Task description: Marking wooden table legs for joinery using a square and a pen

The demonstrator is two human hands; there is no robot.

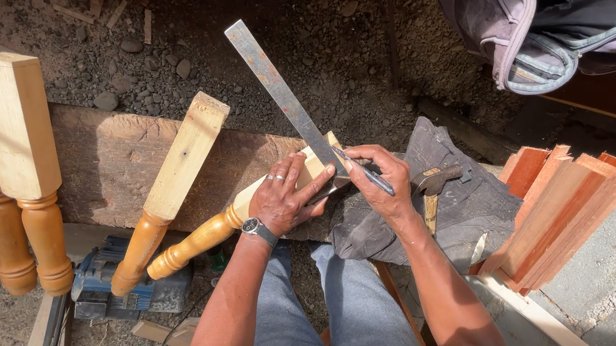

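A thick plank bench (113, 160) runs under both hands. On it, beneath the left hand (286, 197), lies a turned wooden leg (211, 234), its square end pinned by that clenched grip together with a steel square (279, 91). Just beside, the right hand (382, 176) pinches a pencil (366, 172) against the blade.

Four turned legs (182, 164) — two hands (286, 199).
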